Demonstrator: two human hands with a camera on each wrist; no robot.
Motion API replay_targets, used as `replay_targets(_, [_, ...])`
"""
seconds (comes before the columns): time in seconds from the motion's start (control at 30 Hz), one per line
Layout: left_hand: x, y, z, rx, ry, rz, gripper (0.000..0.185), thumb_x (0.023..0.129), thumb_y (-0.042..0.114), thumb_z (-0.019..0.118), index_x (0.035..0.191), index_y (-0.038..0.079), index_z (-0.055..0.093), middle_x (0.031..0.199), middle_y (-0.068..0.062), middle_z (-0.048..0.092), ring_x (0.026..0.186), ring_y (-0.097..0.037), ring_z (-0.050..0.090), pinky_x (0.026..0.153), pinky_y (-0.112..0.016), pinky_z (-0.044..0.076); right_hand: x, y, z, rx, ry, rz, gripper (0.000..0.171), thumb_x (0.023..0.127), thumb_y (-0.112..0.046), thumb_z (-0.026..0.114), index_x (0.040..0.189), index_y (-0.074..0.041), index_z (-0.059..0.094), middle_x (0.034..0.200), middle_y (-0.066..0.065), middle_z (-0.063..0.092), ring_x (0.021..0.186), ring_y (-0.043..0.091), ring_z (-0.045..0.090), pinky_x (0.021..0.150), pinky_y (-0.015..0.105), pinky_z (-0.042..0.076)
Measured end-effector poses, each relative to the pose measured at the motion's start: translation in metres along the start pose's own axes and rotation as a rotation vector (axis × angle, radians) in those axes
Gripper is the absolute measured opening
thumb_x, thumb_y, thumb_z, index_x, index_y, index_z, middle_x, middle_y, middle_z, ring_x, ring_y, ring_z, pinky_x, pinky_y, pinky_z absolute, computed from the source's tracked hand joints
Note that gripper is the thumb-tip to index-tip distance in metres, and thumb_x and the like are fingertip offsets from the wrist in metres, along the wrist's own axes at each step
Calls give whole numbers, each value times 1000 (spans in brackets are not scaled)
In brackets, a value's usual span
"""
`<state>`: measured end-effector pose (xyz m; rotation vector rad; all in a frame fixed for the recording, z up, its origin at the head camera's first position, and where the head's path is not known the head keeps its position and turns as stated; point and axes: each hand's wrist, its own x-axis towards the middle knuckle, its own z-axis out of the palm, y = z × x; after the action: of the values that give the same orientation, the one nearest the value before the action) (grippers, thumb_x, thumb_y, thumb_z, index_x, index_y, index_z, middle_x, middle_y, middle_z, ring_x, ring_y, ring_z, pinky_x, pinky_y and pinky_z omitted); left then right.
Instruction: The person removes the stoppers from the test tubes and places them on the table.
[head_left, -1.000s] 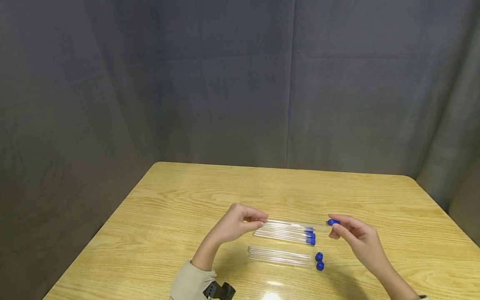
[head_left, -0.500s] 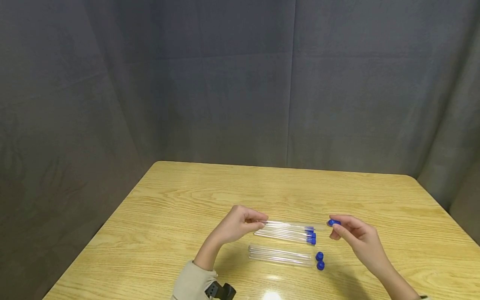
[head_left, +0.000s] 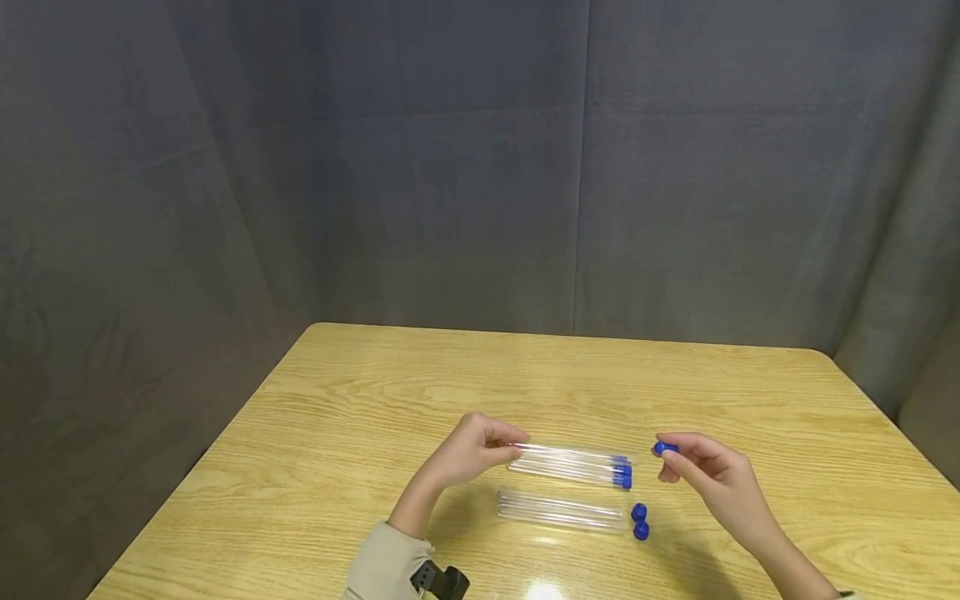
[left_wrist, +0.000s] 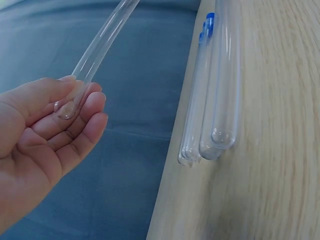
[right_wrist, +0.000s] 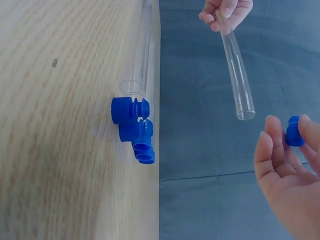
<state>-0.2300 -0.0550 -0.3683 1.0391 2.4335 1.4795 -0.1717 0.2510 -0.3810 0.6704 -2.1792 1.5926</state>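
My left hand point(head_left: 472, 454) pinches a clear test tube point(right_wrist: 237, 72) by its rounded end, thumb against the fingers. The tube is held above the table, its open mouth toward my right hand point(head_left: 716, 479). There, thumb and fingers pinch a blue stopper point(right_wrist: 294, 134), apart from the tube's mouth. In the head view, tubes with blue stoppers point(head_left: 622, 477) lie side by side below the held tube. Nearer me is a row of unstoppered test tubes point(head_left: 558, 512). Two loose blue stoppers point(head_left: 640, 522) lie by their open ends.
The wood-grain table point(head_left: 360, 392) spreads around the tubes. A dark grey curtain point(head_left: 450, 167) hangs behind and at both sides. On the left sleeve point(head_left: 386, 562) sits a black wrist strap with a small device point(head_left: 442, 581).
My left hand has drawn the tube slightly left, so its mouth, earlier right at the blue stopper, now stands apart from it. My right hand keeps its grip, almost still.
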Motion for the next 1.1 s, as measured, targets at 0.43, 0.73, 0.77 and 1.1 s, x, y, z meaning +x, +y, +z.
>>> replay_targets(0.43, [-1, -6, 3, -6, -11, -24, 19, 85, 1, 57, 101, -9, 63, 97, -17, 64, 81, -21, 62, 67, -22, 49, -1, 4, 1, -23, -11, -4, 19, 86, 9, 50, 103, 7, 59, 72, 6, 60, 64, 13, 58, 60, 22, 49])
replay_targets(0.73, [-5, 12, 1, -21, -37, -48, 17, 84, -7, 54, 98, -13, 62, 96, -23, 62, 85, -32, 61, 69, -24, 49, 0, 7, 1, 0, -22, -30, 21, 85, 11, 50, 103, 4, 59, 71, 8, 60, 64, 13, 58, 60, 21, 48])
replay_targets(0.77, [-4, 6, 2, -23, -35, -49, 17, 84, -7, 55, 98, -13, 62, 96, -22, 63, 86, -31, 61, 70, -24, 49, 0, 7, 1, 6, -21, -32, 22, 85, 10, 50, 103, 3, 60, 71, 8, 60, 64, 13, 58, 60, 21, 48])
replay_targets(1.1, [1, -23, 11, 2, -37, -52, 19, 84, 0, 58, 100, -9, 64, 101, -17, 63, 92, -25, 60, 73, -23, 48, -1, 5, 0, -10, -18, 2, 20, 86, 9, 51, 103, 3, 60, 71, 7, 60, 63, 13, 58, 59, 22, 49])
